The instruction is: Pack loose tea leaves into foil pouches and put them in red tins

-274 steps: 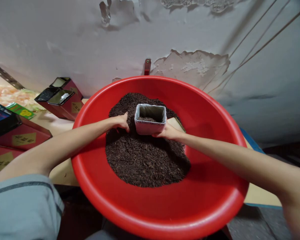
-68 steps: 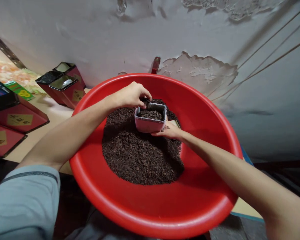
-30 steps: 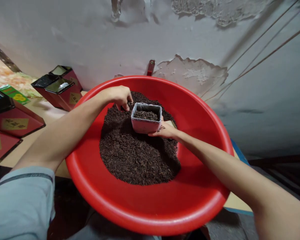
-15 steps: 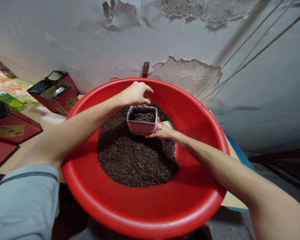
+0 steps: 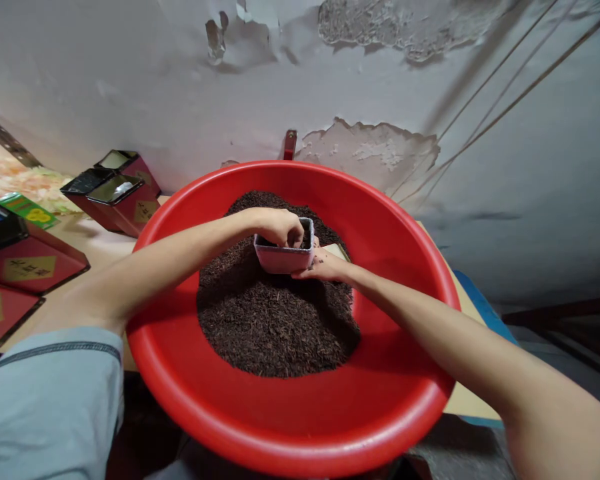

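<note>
In the middle of the red basin (image 5: 290, 433), on the heap of loose dark leaves (image 5: 275, 327): a small square container (image 5: 280, 259), pinkish outside, rim up, set in the far part of the heap.

Left hand (image 5: 276, 225): forearm comes in long from the left, wrist bent down, fingers curled narrow and pushed into the container's mouth. Cannot tell whether they pinch leaves or only press on them.

Right hand (image 5: 324, 267): arm stretched in from the right, hand low on the heap, closed against the container's right wall and holding it. Fingertips tucked beside the container, out of sight. Flecks of leaf on the back of the hand.

Hidden: the left knuckles cover most of the opening, so the fill level is unreadable. Grey-blue sleeve (image 5: 45, 407) cut off at the lower left corner.

On the table top (image 5: 100, 243) at far left stand open red tins (image 5: 113, 193). Flat red boxes (image 5: 30, 267) are cropped by the frame edge, their yellow labels too small to read.
</note>
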`<state>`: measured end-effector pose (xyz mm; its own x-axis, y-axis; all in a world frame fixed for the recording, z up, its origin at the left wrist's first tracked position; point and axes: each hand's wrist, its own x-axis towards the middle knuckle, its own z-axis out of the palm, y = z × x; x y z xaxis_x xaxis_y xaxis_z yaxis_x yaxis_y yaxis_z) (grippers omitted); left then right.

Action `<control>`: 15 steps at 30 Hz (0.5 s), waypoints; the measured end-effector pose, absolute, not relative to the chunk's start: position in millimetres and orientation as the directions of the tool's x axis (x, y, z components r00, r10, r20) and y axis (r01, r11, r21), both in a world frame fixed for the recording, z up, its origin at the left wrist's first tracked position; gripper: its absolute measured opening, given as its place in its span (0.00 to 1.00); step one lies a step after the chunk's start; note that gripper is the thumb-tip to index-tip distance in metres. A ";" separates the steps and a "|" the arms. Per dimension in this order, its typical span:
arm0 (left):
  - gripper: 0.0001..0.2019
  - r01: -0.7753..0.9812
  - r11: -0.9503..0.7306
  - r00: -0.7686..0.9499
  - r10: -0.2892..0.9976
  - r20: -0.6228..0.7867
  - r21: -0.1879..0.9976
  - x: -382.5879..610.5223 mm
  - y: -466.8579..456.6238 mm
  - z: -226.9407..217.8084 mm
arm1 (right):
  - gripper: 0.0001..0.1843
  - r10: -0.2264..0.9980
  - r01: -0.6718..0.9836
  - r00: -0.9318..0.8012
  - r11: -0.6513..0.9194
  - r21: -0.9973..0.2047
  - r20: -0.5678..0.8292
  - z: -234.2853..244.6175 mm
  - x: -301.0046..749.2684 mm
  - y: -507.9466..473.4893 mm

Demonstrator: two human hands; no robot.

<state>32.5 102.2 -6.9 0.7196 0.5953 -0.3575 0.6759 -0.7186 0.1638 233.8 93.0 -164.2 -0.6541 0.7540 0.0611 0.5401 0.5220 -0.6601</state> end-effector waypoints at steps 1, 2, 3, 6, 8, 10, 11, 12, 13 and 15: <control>0.15 0.677 -0.710 0.723 0.594 -0.353 0.194 32.2 101.3 -4.5 | 0.35 0.756 0.547 -0.652 0.521 -0.655 0.058 -164.2 233.7 93.2; 0.15 0.698 -0.686 0.710 0.625 -0.323 0.206 32.1 100.6 -3.2 | 0.33 0.763 0.555 -0.644 0.517 -0.651 0.057 -164.3 233.7 93.6; 0.15 0.728 -0.653 0.685 0.674 -0.276 0.211 32.6 100.4 -3.2 | 0.33 0.770 0.562 -0.636 0.513 -0.649 0.058 -164.6 233.8 94.1; 0.15 0.734 -0.634 0.675 0.718 -0.167 0.243 37.2 102.6 -9.2 | 0.34 0.766 0.555 -0.639 0.517 -0.651 0.064 -165.9 234.3 95.6; 0.15 0.683 -0.676 0.728 0.663 -0.174 0.277 39.8 105.5 -13.0 | 0.35 0.754 0.540 -0.654 0.527 -0.656 0.068 -166.4 234.6 96.2; 0.17 0.675 -0.648 0.735 0.636 -0.237 0.354 39.1 107.9 -11.7 | 0.33 0.743 0.531 -0.666 0.536 -0.656 0.067 -166.4 234.5 96.7; 0.19 0.701 -0.595 0.707 0.652 -0.275 0.392 37.5 108.4 -9.0 | 0.33 0.737 0.529 -0.672 0.541 -0.654 0.067 -166.4 234.3 97.0; 0.20 0.740 -0.534 0.665 0.676 -0.318 0.409 35.6 108.1 -5.4 | 0.33 0.734 0.528 -0.676 0.547 -0.650 0.068 -166.4 234.1 97.3; 0.21 0.787 -0.484 0.610 0.708 -0.358 0.384 33.9 106.9 -1.7 | 0.35 0.730 0.525 -0.680 0.552 -0.648 0.071 -166.5 233.9 97.7; 0.19 0.866 -0.460 0.500 0.779 -0.378 0.199 32.5 101.9 3.7 | 0.38 0.726 0.516 -0.682 0.559 -0.649 0.083 -167.1 233.5 98.3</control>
